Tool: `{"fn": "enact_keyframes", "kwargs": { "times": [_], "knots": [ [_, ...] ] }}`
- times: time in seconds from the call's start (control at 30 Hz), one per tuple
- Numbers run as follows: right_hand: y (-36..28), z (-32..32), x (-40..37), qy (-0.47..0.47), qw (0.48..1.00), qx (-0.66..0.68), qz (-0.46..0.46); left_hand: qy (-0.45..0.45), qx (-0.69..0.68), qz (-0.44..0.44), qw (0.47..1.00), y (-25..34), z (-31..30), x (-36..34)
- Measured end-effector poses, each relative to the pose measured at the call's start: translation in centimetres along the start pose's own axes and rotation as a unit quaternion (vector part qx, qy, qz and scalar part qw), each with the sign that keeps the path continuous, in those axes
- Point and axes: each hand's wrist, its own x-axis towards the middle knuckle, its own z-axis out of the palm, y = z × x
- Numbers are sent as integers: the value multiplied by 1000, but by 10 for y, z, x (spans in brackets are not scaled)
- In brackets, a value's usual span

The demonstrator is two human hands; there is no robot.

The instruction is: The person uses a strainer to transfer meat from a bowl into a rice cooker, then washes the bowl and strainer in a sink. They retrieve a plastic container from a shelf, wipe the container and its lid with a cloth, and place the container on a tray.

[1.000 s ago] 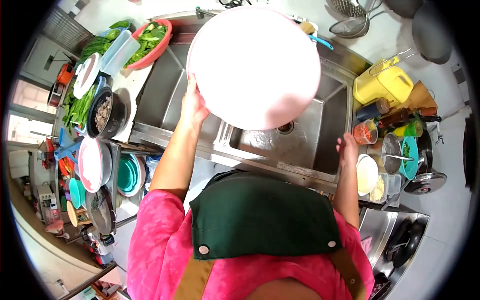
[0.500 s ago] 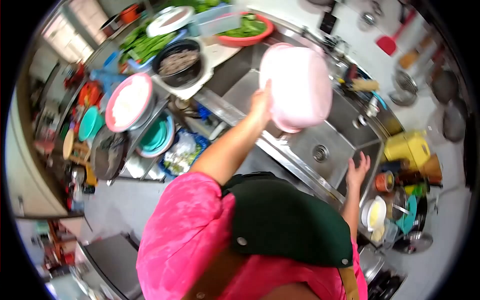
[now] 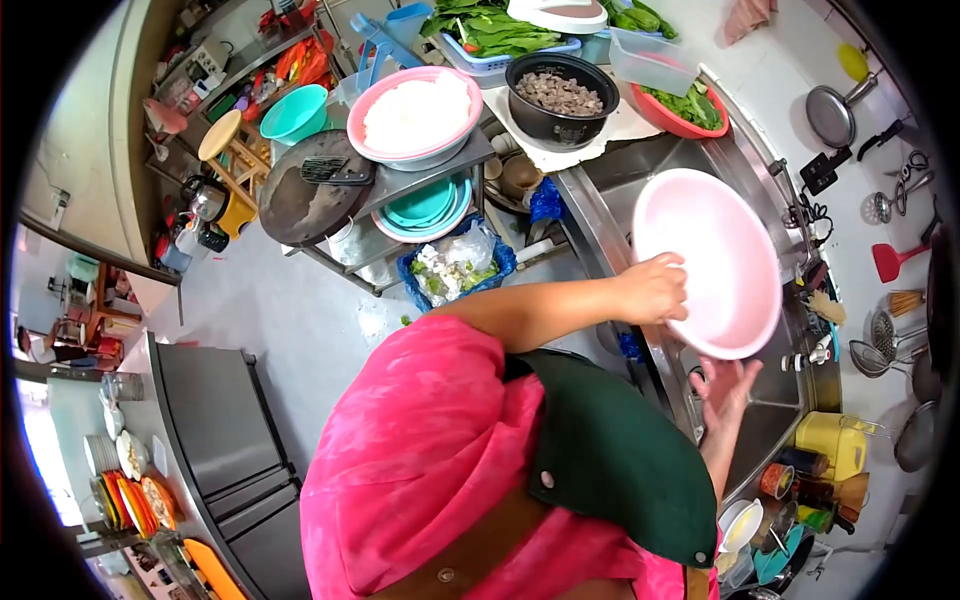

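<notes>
A pink oval basin (image 3: 715, 255) is held tilted over the steel double sink (image 3: 640, 165), its hollow side facing me. My left hand (image 3: 655, 288) grips the basin's near left rim, with the fingers curled over the edge. Just below the basin's lower rim is my right hand (image 3: 725, 390), its fingers spread and nothing held in them. Whether its fingertips touch the rim I cannot tell.
A black pot of chopped meat (image 3: 562, 95) stands left of the sink near a red basin of greens (image 3: 690, 108). Farther left are a pink bowl of white food (image 3: 415, 115) and a blue-lined bin (image 3: 455, 262). Utensils hang at the right.
The view has turned toward the left. The basin has been turned from showing its underside to showing its inside. My right hand is now close beneath its rim.
</notes>
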Motion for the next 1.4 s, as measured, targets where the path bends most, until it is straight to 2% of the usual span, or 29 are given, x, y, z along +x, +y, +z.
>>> {"fn": "enact_keyframes", "kwargs": {
  "times": [0.07, 0.13, 0.23, 0.27, 0.33, 0.4, 0.47, 0.53, 0.57, 0.6, 0.63, 0.67, 0.7, 0.77, 0.83, 0.87, 0.93, 0.97, 1.0, 1.03, 1.07, 1.13, 1.2, 1.23, 1.27, 1.3, 1.33, 1.37, 1.4],
  "knots": [
    [11, 32, 8, 27, 996, -54, 60, 5, 28, 7, 1000, 0, -12, -27],
    [33, 33, 30, -80, 986, 53, 137, -10, 31, -5, 999, 0, -26, -52],
    [59, 63, 52, -21, 984, -42, 173, -17, 44, -50, 998, 1, -51, -88],
    [71, 73, 60, -8, 982, -47, 180, -73, 48, -79, 993, 0, -54, -104],
    [90, 89, 68, -8, 986, -57, 155, -102, 10, -138, 985, 3, -79, -125],
    [99, 108, 73, 46, 991, -15, 128, -36, 65, -274, 959, 13, -92, -138],
    [92, 111, 80, 56, 990, -10, 130, 28, 84, -362, 928, 12, -101, -162],
    [87, 102, 89, 80, 989, 21, 125, 137, 51, -442, 885, 5, -95, -189],
    [84, 94, 97, 101, 987, 22, 123, 175, 87, -449, 872, 1, -90, -202],
    [83, 83, 106, 99, 988, 37, 109, 173, 84, -443, 875, -3, -80, -210],
    [80, 64, 114, 62, 991, 42, 114, 171, -62, -529, 829, -7, -75, -212],
    [69, 62, 115, 23, 992, 45, 119, 163, -206, -600, 756, -14, -67, -213],
    [60, 65, 117, 108, 988, 13, 113, 131, -279, -585, 750, -27, -51, -214],
    [37, 65, 117, 110, 989, -22, 96, 82, -486, -614, 616, -34, -60, -152],
    [28, 45, 132, 91, 989, -79, 87, 120, -592, -621, 499, -46, -55, -100],
    [22, 38, 139, 79, 988, -108, 80, 118, -613, -609, 489, -59, -50, -78],
    [-6, 20, 165, 41, 963, -238, 118, 56, -562, -684, 462, -107, 2, -63],
    [-20, 17, 176, 37, 944, -291, 149, 54, -561, -684, 464, -121, 17, -61],
    [-22, 2, 201, 36, 945, -289, 149, 49, -537, -706, 458, -132, 30, -62],
    [-18, -21, 234, 139, 829, -530, -110, 45, -513, -729, 451, -140, 38, -61],
    [-26, -15, 254, 219, 590, -692, -353, 46, -509, -733, 449, -145, 39, -53],
    [-71, 9, 299, 252, 667, -629, -309, 4, -444, -756, 480, -155, 36, -38],
    [-83, 10, 382, 179, 851, -409, -275, 24, -432, -759, 487, -165, 41, -36],
    [-92, 27, 411, 164, 898, -349, -211, -3, -437, -744, 505, -174, 51, -46],
    [-101, 43, 438, 148, 936, -286, -145, -29, -441, -728, 524, -180, 57, -51],
    [-103, 52, 471, 140, 958, -238, -76, -25, -439, -732, 521, -183, 56, -50],
    [-100, 59, 499, 130, 973, -189, -8, -26, -433, -718, 544, -183, 52, -46],
    [-99, 68, 514, 124, 974, -190, -5, -27, -426, -704, 567, -184, 48, -43],
    [-96, 77, 528, 79, 988, -122, 58, -22, -423, -708, 566, -186, 45, -42]
  ]
}}
